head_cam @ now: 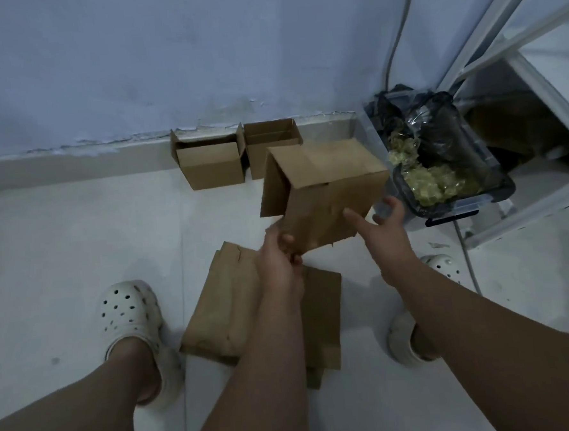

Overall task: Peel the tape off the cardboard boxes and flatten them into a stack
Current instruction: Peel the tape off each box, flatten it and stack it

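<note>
The person holds a brown cardboard box (324, 186) up in the air in the middle of the frame. It is tipped so its open end faces up and left. The left hand (278, 252) pinches the box's bottom left corner, with its fingers curled round the edge. The right hand (382, 222) is spread wide by the box's lower right side. I cannot tell if it touches the cardboard.

Low in the middle of the frame, a pile of flat brown cardboard (222, 305) lies on the white floor (78, 244), between two white clogs (129, 314). Two more open brown boxes (210, 163) sit against the wall (133, 58), upper middle. At the right, a clear plastic tub (456, 209) holds a black bag (444, 122) and crumpled yellowish tape (431, 183).

I think the box is light and empty, so one hand can carry it. Its walls look stiff but should bend along the folds. Two opposite corners seem a good place to hold it. Push them together and it should go flat. The thin flaps could tear if pulled hard.
</note>
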`<state>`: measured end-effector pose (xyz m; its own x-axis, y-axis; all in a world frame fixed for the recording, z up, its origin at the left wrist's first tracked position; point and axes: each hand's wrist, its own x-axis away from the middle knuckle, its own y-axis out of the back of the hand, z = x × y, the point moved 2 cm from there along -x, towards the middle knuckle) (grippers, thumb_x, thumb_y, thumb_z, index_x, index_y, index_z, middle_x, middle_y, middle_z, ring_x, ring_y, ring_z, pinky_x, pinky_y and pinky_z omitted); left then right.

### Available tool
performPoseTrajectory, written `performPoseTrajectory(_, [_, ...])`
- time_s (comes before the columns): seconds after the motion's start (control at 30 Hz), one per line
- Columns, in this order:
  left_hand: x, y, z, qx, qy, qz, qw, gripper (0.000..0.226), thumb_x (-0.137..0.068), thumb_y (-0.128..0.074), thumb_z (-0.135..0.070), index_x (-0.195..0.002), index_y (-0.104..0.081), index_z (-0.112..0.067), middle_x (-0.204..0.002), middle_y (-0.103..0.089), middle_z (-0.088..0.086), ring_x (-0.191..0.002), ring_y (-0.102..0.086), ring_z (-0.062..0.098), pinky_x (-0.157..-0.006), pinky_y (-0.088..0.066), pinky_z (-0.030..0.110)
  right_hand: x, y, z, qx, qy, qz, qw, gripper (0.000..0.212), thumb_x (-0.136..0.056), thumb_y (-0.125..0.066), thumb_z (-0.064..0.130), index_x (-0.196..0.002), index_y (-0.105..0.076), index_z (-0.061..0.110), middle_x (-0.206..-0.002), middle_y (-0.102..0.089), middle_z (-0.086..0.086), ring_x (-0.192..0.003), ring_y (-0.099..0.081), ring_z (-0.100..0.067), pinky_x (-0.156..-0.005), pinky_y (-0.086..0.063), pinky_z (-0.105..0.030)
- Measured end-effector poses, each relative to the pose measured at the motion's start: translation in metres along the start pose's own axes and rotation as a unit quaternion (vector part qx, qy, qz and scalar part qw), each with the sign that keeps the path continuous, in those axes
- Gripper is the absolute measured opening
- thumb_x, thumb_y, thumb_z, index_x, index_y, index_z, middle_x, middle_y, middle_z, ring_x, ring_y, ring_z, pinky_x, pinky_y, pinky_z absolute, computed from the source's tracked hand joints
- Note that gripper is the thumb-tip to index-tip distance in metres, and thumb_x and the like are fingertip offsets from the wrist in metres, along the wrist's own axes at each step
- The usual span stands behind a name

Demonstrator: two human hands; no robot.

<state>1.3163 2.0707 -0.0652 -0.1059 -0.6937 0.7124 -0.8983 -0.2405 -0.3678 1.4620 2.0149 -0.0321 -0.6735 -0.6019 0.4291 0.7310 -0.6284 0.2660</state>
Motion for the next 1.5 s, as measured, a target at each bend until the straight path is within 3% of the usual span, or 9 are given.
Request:
performPoseTrajectory(0.13, [0.021, 0.022, 0.014, 0.090, 0.124, 0.054, 0.987, 0.043, -0.092, -0.049, -0.027, -0.049, -0.044, -0.019, -0.056, -0.050, -0.001, -0.052, -0.044, 0.013, -0.051, -0.033, 0.024, 0.022, 0.005, 0.009, -0.001, -0.018, 0.189, 0.982, 0.122, -0.052, -0.083, 0.048, -0.146, -0.005, 0.051, -0.152, -0.031, 0.002, -0.123, -0.047, -0.020, -0.093, -0.045, -0.049])
performPoseTrajectory(0.3, [0.042, 0.040, 0.027, 0.043, 0.205, 0.071, 0.975, 0.027, -0.095, -0.051, -0.036, -0.082, -0.064, -0.015, -0.057, -0.066, 0.002, -0.042, -0.059, 0.014, -0.041, -0.044, 0.020, 0.038, 0.004, 0.010, 0.096, 0.024, 0.270, 0.958, 0.137, -0.043, -0.086, 0.051, -0.147, 0.003, 0.049, -0.155, -0.026, 0.007, -0.130, -0.045, -0.021, -0.098, -0.047, -0.045])
performPoseTrajectory(0.47, [0.045, 0.059, 0.039, -0.014, 0.266, 0.103, 0.958, 0.029, -0.097, -0.044, -0.038, -0.093, -0.064, -0.017, -0.072, -0.067, 0.001, -0.062, -0.053, 0.013, -0.045, -0.036, 0.021, 0.046, 0.010, 0.006, 0.153, 0.045, 0.325, 0.932, 0.128, -0.054, -0.085, 0.047, -0.148, 0.002, 0.046, -0.131, -0.040, 0.025, -0.104, -0.056, 0.004, -0.070, -0.054, -0.015])
performPoseTrajectory(0.63, [0.035, 0.073, 0.046, 0.033, 0.250, -0.016, 0.967, 0.027, -0.098, -0.046, -0.028, -0.109, -0.062, -0.009, -0.097, -0.067, 0.010, -0.082, -0.062, 0.024, -0.055, -0.052, 0.030, 0.045, 0.006, -0.007, 0.304, 0.062, 0.248, 0.918, 0.119, -0.054, -0.085, 0.043, -0.147, -0.011, 0.043, -0.137, -0.035, 0.001, -0.123, -0.043, -0.026, -0.094, -0.050, -0.045])
performPoseTrajectory(0.73, [0.022, 0.092, 0.040, -0.038, 0.150, -0.180, 0.971, 0.041, -0.102, -0.032, -0.025, -0.133, -0.047, -0.002, -0.133, -0.052, 0.020, -0.115, -0.054, 0.034, -0.090, -0.048, 0.043, 0.046, 0.003, -0.022, 0.432, 0.089, 0.174, 0.880, 0.111, -0.060, -0.077, 0.045, -0.144, -0.006, 0.044, -0.133, -0.024, 0.005, -0.127, -0.023, -0.030, -0.086, -0.041, -0.037])
performPoseTrajectory(0.83, [0.018, 0.101, 0.024, -0.097, 0.070, -0.303, 0.946, 0.042, -0.099, -0.034, -0.028, -0.127, -0.050, 0.000, -0.126, -0.055, 0.021, -0.110, -0.056, 0.035, -0.087, -0.046, 0.043, 0.048, -0.001, -0.039, 0.478, 0.116, 0.155, 0.857, 0.108, -0.060, -0.073, 0.047, -0.144, -0.005, 0.041, -0.132, -0.020, 0.005, -0.129, -0.012, -0.029, -0.088, -0.041, -0.041])
performPoseTrajectory(1.03, [0.007, 0.080, 0.005, -0.248, 0.010, -0.052, 0.967, 0.056, -0.091, -0.031, -0.066, -0.099, -0.063, -0.021, -0.104, -0.064, -0.002, -0.098, -0.056, 0.018, -0.092, -0.042, 0.038, 0.052, -0.029, -0.066, 0.492, 0.154, 0.118, 0.849, 0.107, -0.067, -0.072, 0.052, -0.146, -0.001, 0.040, -0.138, -0.014, 0.005, -0.131, -0.008, -0.028, -0.103, -0.037, -0.044])
performPoseTrajectory(1.23, [0.000, 0.095, 0.009, -0.219, 0.000, -0.039, 0.975, 0.022, -0.084, -0.066, -0.041, -0.097, -0.063, -0.024, -0.109, -0.062, 0.000, -0.103, -0.054, 0.019, -0.077, -0.045, 0.028, 0.055, -0.043, -0.086, 0.516, 0.154, 0.151, 0.829, 0.108, -0.071, -0.072, 0.051, -0.148, 0.003, 0.039, -0.145, -0.013, 0.001, -0.136, -0.005, -0.033, -0.107, -0.033, -0.045])
performPoseTrajectory(1.5, [-0.004, 0.102, 0.009, -0.158, -0.003, -0.059, 0.986, 0.009, -0.085, -0.068, -0.029, -0.087, -0.066, -0.020, -0.104, -0.066, 0.005, -0.100, -0.058, 0.021, -0.078, -0.048, 0.032, 0.051, -0.054, -0.083, 0.553, 0.168, 0.144, 0.803, 0.108, -0.072, -0.070, 0.054, -0.148, 0.006, 0.039, -0.149, -0.011, -0.005, -0.139, -0.002, -0.037, -0.112, -0.028, -0.048])
